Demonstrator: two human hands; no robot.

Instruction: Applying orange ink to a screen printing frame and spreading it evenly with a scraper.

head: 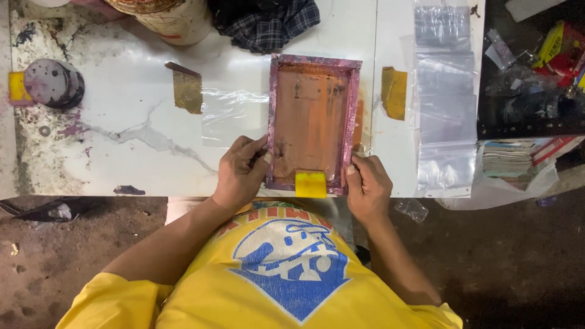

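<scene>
A small screen-printing frame with a pink-purple rim and an orange-stained mesh lies flat on the white table. My left hand grips its lower left corner. My right hand holds its lower right corner, fingers curled against the rim. A yellow squeegee rests inside the frame at its near edge, between my hands. A clear plastic sheet sticks out from under the frame's left side.
Clear plastic bags lie in a row to the right. Yellow-brown tape patches flank the frame. A stained round tape roll sits far left, a tub and plaid cloth at the back. Clutter fills a dark shelf on the right.
</scene>
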